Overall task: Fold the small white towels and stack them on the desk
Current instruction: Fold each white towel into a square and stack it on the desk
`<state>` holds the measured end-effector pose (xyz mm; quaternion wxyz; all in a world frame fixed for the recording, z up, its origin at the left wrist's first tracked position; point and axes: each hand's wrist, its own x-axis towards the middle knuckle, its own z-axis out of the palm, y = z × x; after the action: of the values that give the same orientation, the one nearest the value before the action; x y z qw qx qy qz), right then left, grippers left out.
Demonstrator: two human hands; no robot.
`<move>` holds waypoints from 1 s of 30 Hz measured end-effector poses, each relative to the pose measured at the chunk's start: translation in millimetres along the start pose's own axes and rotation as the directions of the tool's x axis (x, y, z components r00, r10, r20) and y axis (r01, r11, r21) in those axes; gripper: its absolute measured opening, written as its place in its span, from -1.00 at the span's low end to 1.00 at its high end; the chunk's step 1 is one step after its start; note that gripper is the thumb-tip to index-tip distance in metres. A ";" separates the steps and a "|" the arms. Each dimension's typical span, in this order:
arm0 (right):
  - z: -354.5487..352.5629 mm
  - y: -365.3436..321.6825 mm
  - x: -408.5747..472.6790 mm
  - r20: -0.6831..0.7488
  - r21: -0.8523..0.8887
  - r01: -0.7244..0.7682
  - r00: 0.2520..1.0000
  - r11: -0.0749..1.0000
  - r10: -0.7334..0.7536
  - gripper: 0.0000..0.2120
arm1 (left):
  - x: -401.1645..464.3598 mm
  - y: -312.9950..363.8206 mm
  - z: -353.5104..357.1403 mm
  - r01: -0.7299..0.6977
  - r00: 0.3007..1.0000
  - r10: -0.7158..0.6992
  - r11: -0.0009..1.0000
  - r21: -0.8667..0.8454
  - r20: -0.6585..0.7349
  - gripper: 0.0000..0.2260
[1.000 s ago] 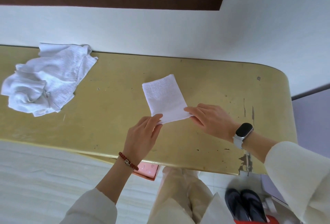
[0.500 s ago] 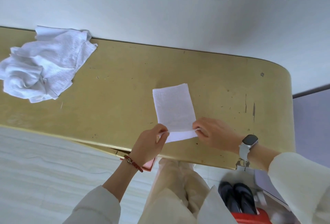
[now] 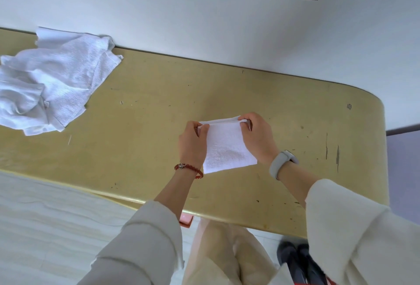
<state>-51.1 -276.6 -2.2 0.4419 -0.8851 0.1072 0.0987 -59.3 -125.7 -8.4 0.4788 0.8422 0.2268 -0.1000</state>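
Towel [image 3: 226, 148], small and white, lies folded over on the yellow desk [image 3: 147, 125], a little right of the middle and near the front edge. Its near fold rests on the desk top while the doubled far edges are brought together between the two hands. In the head view, the left hand [image 3: 193, 143] pinches the far left corner of this towel, thumb on top and fingers curled against the edge. The right hand [image 3: 256, 139] pinches the far right corner in the same way, its fingertips bent over the layered edge. Both hands hold the cloth and nothing else.

A red bead bracelet [image 3: 188, 168] sits on the left wrist, and a pale watch band [image 3: 283, 163] wraps the right wrist. Cream sleeves [image 3: 354, 228] cover both forearms.

At the far left of the desk, well apart from the hands, a heap of unfolded white towels [image 3: 50, 84] lies crumpled, touching the white wall [image 3: 204, 23] behind. The desk top is scratched and speckled with dark marks, most of them toward its rounded right end. Below the desk edge show light trousers [image 3: 227, 257], dark shoes [image 3: 297, 259] and a small pink object [image 3: 186, 221] whose nature I cannot tell.
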 end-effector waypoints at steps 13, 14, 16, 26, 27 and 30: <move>14.6 6.9 17.4 -0.052 -0.113 -0.028 0.998 0.993 0.022 -0.81 | 20.7 -3.2 2.6 0.092 0.995 -0.093 0.994 0.051 0.020 -0.84; 14.9 7.0 18.2 -0.055 -0.126 -0.027 0.998 0.992 0.021 -0.82 | 21.6 -2.5 2.9 0.102 0.994 -0.103 0.994 0.049 0.018 -0.84; 16.1 6.7 19.2 -0.058 -0.153 -0.026 0.998 0.988 0.017 -0.83 | 21.9 -1.7 3.6 0.116 0.993 -0.116 0.992 0.049 0.012 -0.83; 12.6 1.5 9.6 -0.228 -0.458 0.036 0.961 0.888 -0.156 -0.75 | 28.2 4.3 -4.6 0.171 0.984 -0.178 0.914 0.367 -0.017 -0.69; 11.6 4.9 4.7 -0.209 -0.538 0.156 0.928 0.828 -0.310 -0.73 | 27.3 4.1 -5.0 0.169 0.985 -0.174 0.911 0.377 -0.023 -0.68; 18.8 19.1 -7.9 0.098 -0.646 0.497 0.807 0.580 -0.583 -0.67 | 23.4 4.8 -4.8 0.176 0.984 -0.170 0.927 0.332 -0.050 -0.74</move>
<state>-65.5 -271.9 -25.6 0.1116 -0.9750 -0.1806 -0.0656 -36.7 -117.0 -11.3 0.3156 0.8890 0.2846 -0.1705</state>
